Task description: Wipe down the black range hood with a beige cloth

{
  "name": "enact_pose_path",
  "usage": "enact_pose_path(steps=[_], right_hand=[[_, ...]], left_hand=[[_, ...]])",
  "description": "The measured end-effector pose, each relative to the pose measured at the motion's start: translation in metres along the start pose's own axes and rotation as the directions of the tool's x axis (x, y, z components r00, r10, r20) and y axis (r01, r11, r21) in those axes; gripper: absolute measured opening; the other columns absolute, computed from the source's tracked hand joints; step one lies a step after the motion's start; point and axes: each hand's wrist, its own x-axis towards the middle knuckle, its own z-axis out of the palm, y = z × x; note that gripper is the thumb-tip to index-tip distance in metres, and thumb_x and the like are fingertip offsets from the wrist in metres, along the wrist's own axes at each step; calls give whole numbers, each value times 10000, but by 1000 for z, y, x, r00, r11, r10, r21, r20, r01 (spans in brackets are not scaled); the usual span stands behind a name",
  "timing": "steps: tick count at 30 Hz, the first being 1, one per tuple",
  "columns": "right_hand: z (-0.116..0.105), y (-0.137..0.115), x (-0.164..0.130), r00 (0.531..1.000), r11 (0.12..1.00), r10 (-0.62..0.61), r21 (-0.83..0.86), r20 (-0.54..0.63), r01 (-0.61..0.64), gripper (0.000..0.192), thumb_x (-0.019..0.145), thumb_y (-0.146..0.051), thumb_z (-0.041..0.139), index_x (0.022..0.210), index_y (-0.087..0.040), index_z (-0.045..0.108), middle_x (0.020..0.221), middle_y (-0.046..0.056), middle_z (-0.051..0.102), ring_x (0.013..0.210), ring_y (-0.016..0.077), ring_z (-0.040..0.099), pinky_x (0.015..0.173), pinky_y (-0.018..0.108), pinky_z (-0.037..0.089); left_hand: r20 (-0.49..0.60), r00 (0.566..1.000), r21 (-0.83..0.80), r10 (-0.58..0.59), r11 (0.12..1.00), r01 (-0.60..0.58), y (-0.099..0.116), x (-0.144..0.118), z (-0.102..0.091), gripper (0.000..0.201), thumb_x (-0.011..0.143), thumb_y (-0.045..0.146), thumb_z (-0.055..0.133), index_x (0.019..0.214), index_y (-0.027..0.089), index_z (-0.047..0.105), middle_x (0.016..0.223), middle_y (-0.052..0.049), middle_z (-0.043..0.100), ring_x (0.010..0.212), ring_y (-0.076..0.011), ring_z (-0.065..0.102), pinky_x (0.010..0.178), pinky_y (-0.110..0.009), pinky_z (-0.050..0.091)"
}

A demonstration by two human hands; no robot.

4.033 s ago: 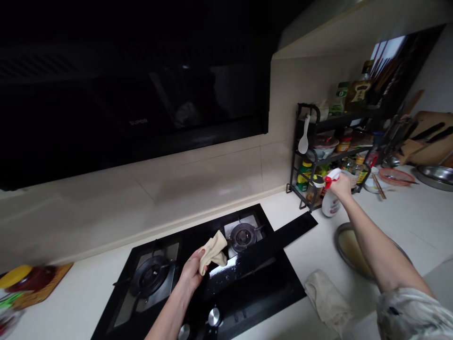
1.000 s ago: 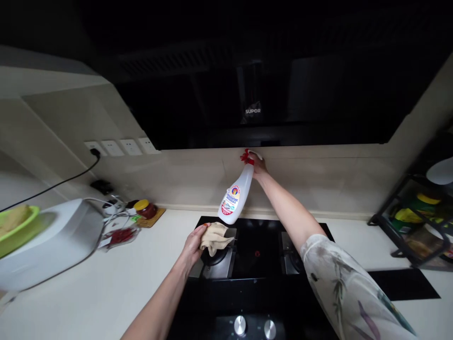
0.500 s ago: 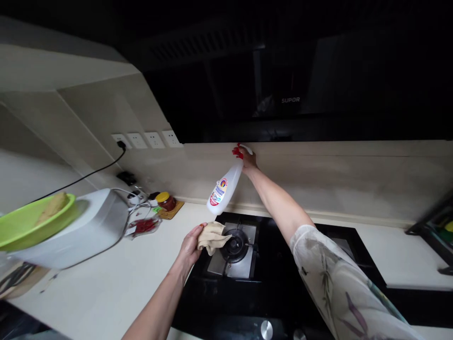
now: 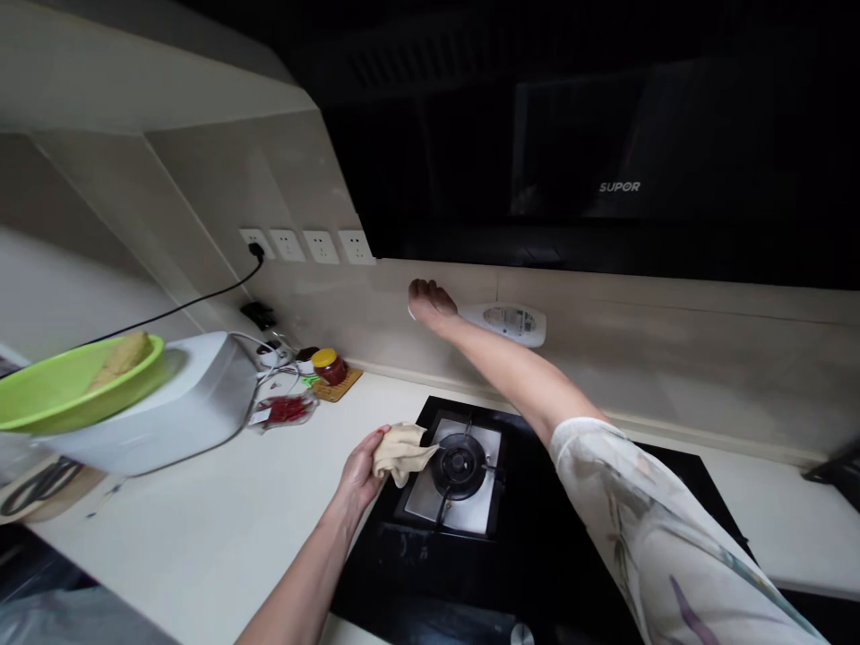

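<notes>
My right hand (image 4: pixel 432 303) is wrapped round the neck of a white spray bottle (image 4: pixel 514 322) in front of the wall, under the range hood. The bottle lies nearly level, its base toward the right and its back label showing; the hand hides its trigger head. My left hand (image 4: pixel 363 466) grips a crumpled beige cloth (image 4: pixel 403 451) at the left edge of the black gas stove (image 4: pixel 430 564). The cloth hangs just left of the burner (image 4: pixel 459 466), in front of part of its steel plate.
Low over the stove hangs a black range hood (image 4: pixel 578 242). Left on the counter (image 4: pixel 221 528) are a white appliance (image 4: pixel 188 421) carrying a green basin (image 4: pixel 73 403), a bag of red chillies (image 4: pixel 286 409) and a yellow-lidded jar (image 4: pixel 329 367). A black cord (image 4: pixel 175 309) runs to the sockets.
My right hand has moved left along the wall and turned the spray bottle from slanting down-left to nearly level, base rightward. The left hand keeps the cloth in place. My view has shifted slightly left.
</notes>
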Motion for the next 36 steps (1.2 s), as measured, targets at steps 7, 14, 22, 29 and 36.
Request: enact_pose_path(steps=[7,14,22,29,36], right_hand=[[8,-9,36,997,993,-70,-101,-33,66,550,1087,-148,379,1607,-62,537,1528,282,631,1389,359,622,1133,497,512],[15,-11,30,990,988,-118,-113,-78,109,715,1048,-201,517,1739,-67,391,1474,325,661,1338,372,662,1181,568,482],[-16,59,-70,947,957,232,-121,-224,-263,636,1095,-94,360,1720,-20,452,1345,304,680,1220,320,675,1106,475,513],[-46,192,-184,791,924,367,95,-490,-370,599,1072,-292,524,1625,-63,524,1378,282,695,1266,357,674,1099,534,562],[-85,263,-288,594,877,455,448,-663,-172,549,1007,-485,560,1452,-172,638,1263,188,763,1088,274,761,1057,482,640]], left_hand=[[-7,999,-47,-52,998,52,-3,1,-20,126,961,8,632,992,84,728,874,-117,815,645,-221,797,551,-265,654],[-26,997,-55,-71,996,69,4,-9,-19,163,980,11,587,1043,105,705,785,-74,781,524,-185,727,384,-205,515],[43,992,-68,-117,990,120,-9,-17,3,137,990,13,608,1013,104,707,838,-98,796,579,-220,777,464,-252,606],[102,975,-34,-198,979,203,-28,-32,59,175,1030,11,551,1078,121,679,754,-51,748,443,-155,657,331,-195,443],[179,946,-10,-271,961,278,-58,-59,135,167,1055,39,540,1101,154,651,755,-33,711,430,-145,625,309,-183,373]])
